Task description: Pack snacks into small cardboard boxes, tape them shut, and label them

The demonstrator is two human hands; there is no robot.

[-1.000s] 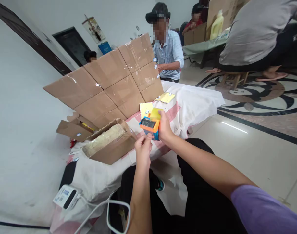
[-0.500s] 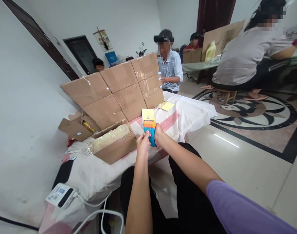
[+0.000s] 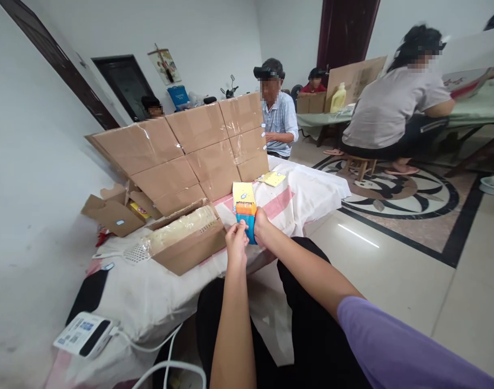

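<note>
Both of my hands hold one small blue and orange toy box [image 3: 245, 219] over the edge of a cloth-covered table [image 3: 311, 189]. My left hand [image 3: 236, 244] pinches its near left side. My right hand [image 3: 262, 227] grips its right side. A yellow card [image 3: 243, 192] stands up just behind the box; I cannot tell whether it is joined to it. An open cardboard box [image 3: 188, 237] with pale packing inside lies on the table left of my hands.
A wall of taped cardboard boxes [image 3: 190, 148] stands at the table's back. Another yellow card [image 3: 272, 179] lies to the right. A white device [image 3: 82, 336] with a white cable sits at the near left. Other people sit behind and at a table to the right.
The toy box has turned from showing its dark open face to standing upright with the orange end up. Both hands stay on it. My view has pulled back and shifted.
</note>
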